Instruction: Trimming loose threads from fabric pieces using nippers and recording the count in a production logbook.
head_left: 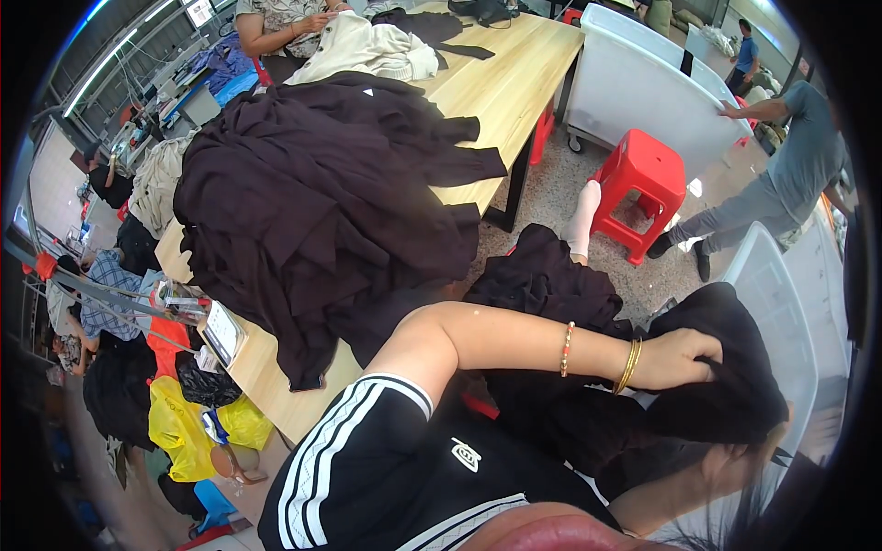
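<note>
My left arm reaches across to the right, and my left hand [682, 358] is closed on a black garment [717, 404], fingers bunched into its cloth. Below that cloth, my right hand [726, 462] shows only in part, behind the garment's lower edge and some strands of hair. A small dark pointed thing [782, 456] sticks out beside it; its kind is unclear. More dark cloth [551, 280] lies over my lap. On the wooden table [514, 55] to the left rests a big heap of dark garments [312, 202], sleeves hanging over the edge.
At my right stands a translucent plastic bin [776, 285]. A red stool [640, 188] and a white wheeled bin [634, 92] are beyond, with a standing person [790, 156] near. Across the table someone handles a cream garment [363, 50]. Yellow bags [179, 427] lie at left.
</note>
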Available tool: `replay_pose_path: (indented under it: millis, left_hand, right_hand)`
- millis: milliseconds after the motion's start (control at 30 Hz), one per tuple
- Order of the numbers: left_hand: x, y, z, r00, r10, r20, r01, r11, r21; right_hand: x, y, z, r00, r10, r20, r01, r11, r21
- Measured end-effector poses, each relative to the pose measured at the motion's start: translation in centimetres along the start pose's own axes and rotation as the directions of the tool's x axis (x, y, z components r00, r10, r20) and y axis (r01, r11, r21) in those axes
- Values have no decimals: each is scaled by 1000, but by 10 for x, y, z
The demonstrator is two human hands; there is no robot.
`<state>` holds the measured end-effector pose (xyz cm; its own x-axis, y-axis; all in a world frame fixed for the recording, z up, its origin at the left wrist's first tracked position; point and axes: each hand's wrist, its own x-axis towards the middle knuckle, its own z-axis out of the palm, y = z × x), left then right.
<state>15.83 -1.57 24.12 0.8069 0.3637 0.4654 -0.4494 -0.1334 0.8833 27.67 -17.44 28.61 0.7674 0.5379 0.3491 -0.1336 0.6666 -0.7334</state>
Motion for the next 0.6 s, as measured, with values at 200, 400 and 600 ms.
replay_pose_path:
  millis: [200,400,600]
  left_hand:
    - [15,60,-50,996,86,-24,-88,990,-107]
    - [-21,142,-91,988,-14,154,-17,980,200]
    - [-70,100,-122,947,-319,31,305,927,220]
  right_hand:
    - [14,-13,-28,877,203,436,-353,888,296]
    - [-6,9,22,932,143,333,-217,956,197]
    - [-6,32,81,893,217,394,-330,912,245]
